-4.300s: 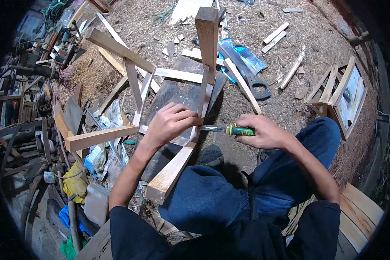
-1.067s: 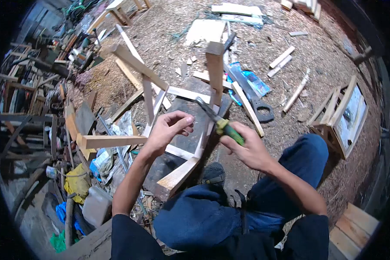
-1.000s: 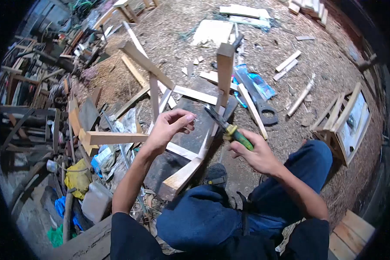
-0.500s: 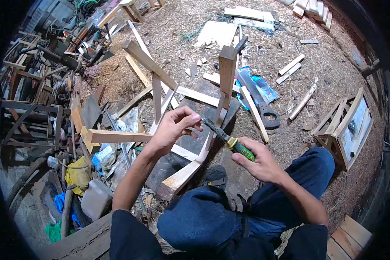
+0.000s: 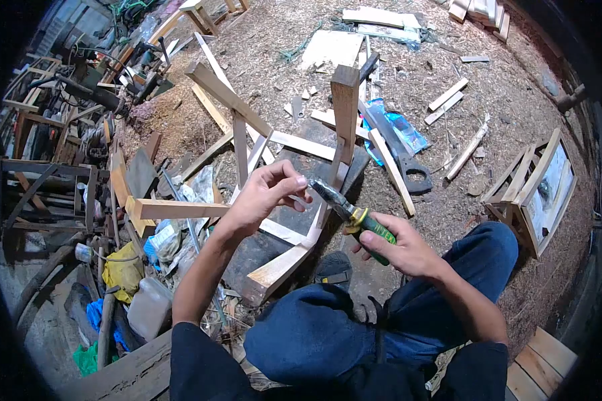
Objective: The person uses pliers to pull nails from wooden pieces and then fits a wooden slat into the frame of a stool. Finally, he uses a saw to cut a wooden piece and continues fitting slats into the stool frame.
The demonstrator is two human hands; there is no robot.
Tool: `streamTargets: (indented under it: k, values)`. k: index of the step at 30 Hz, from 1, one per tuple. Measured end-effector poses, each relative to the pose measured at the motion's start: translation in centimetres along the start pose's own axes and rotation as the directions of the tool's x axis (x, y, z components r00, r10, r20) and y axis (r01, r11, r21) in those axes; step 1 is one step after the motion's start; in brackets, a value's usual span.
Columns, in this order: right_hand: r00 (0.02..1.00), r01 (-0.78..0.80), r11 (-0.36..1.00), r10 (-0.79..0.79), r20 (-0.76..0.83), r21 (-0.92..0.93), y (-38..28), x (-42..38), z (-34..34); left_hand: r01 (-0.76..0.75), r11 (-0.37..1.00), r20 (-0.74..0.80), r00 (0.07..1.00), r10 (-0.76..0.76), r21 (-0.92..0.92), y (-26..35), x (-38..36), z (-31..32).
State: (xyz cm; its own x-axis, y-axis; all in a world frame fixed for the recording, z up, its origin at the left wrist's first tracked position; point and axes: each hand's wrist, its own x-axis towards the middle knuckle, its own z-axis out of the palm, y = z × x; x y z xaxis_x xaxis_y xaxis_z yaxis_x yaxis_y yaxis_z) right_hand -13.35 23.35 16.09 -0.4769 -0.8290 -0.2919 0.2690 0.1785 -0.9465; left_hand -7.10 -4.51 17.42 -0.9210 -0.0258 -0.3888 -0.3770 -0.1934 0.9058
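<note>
Pliers with green and yellow handles (image 5: 376, 230) are gripped in my right hand (image 5: 408, 247), their dark jaws pointing up and left. The jaws end right beside the fingertips of my left hand (image 5: 264, 197). That hand's thumb and index finger are pinched together; whatever is between them is too small to make out. Below and beyond both hands stands a wooden frame (image 5: 284, 262) with several legs, one of them upright (image 5: 346, 107) just beyond the pliers.
A handsaw (image 5: 401, 157) lies over a blue plastic packet (image 5: 415, 137) beyond my right hand. A small wooden frame piece (image 5: 532, 190) stands at the right. Wood scraps, a yellow bag (image 5: 122, 271) and a white jug (image 5: 148, 307) lie to the left.
The pliers have turned in my right hand, and their handles now look spread wider. My left hand has barely moved. The whole view has shifted slightly.
</note>
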Motion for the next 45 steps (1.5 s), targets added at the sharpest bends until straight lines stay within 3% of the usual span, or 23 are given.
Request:
streamTargets:
  k: [8, 10, 15, 18, 23, 30, 32, 36, 38, 39, 41, 45]
  values:
    - [1.000, 0.013, 0.997, -0.012, 0.020, -0.071, 0.2, 0.0, -0.2, -0.035, 0.998, -0.009, 0.999, 0.035, 0.049, 0.7, -0.4, 0.4]
    - [1.000, 0.014, 0.997, -0.012, 0.026, -0.074, 0.2, 0.0, -0.2, -0.037, 0.983, -0.030, 0.999, 0.043, 0.181, 0.9, -0.3, 0.5]
    - [0.997, -0.064, 0.997, 0.065, 0.042, -0.035, -0.3, -0.1, -0.2, -0.052, 0.988, 0.030, 0.998, 0.048, 0.144, 1.1, -0.4, 0.2]
    - [0.998, 0.024, 0.995, -0.018, 0.056, -0.101, 0.1, -0.1, -0.3, -0.042, 0.989, 0.035, 0.999, 0.037, 0.143, 1.5, -0.4, 0.4]
    - [0.996, -0.069, 0.995, 0.072, 0.051, -0.066, 0.0, -0.3, -0.3, -0.002, 0.992, 0.037, 0.999, -0.002, 0.128, 1.5, -0.4, 0.5]
    - [0.994, -0.088, 0.990, 0.094, 0.048, -0.114, -0.2, -0.3, -0.2, -0.073, 0.989, 0.068, 0.996, 0.065, 0.125, 0.6, 0.0, 0.0]
    - [0.999, 0.035, 0.994, -0.035, 0.009, -0.101, 0.3, -0.1, 0.0, -0.103, 0.986, 0.069, 0.993, 0.094, 0.129, 0.4, 0.0, 0.0]
    - [0.998, 0.057, 0.992, -0.056, 0.015, -0.116, -0.5, -0.3, -0.2, -0.169, 0.966, -0.014, 0.984, 0.175, 0.198, 0.3, -0.3, 0.6]
    - [0.999, -0.027, 0.984, 0.032, 0.026, -0.175, -2.4, -0.7, -0.6, -0.140, 0.966, -0.033, 0.988, 0.150, 0.219, 1.4, -0.9, 1.2]
    - [0.999, -0.019, 0.984, 0.025, 0.031, -0.179, -3.4, -1.0, -1.0, -0.145, 0.964, -0.037, 0.987, 0.157, 0.223, 2.2, -1.1, 1.4]
    - [0.999, 0.039, 0.934, -0.041, 0.002, -0.355, -5.2, -2.0, -2.2, -0.126, 0.924, -0.063, 0.985, 0.159, 0.362, 4.0, -1.5, 1.9]
    - [0.993, 0.043, 0.909, -0.084, -0.083, -0.416, -7.5, -4.5, -4.8, -0.107, 0.892, -0.013, 0.992, 0.126, 0.440, 8.0, -2.0, 4.8]
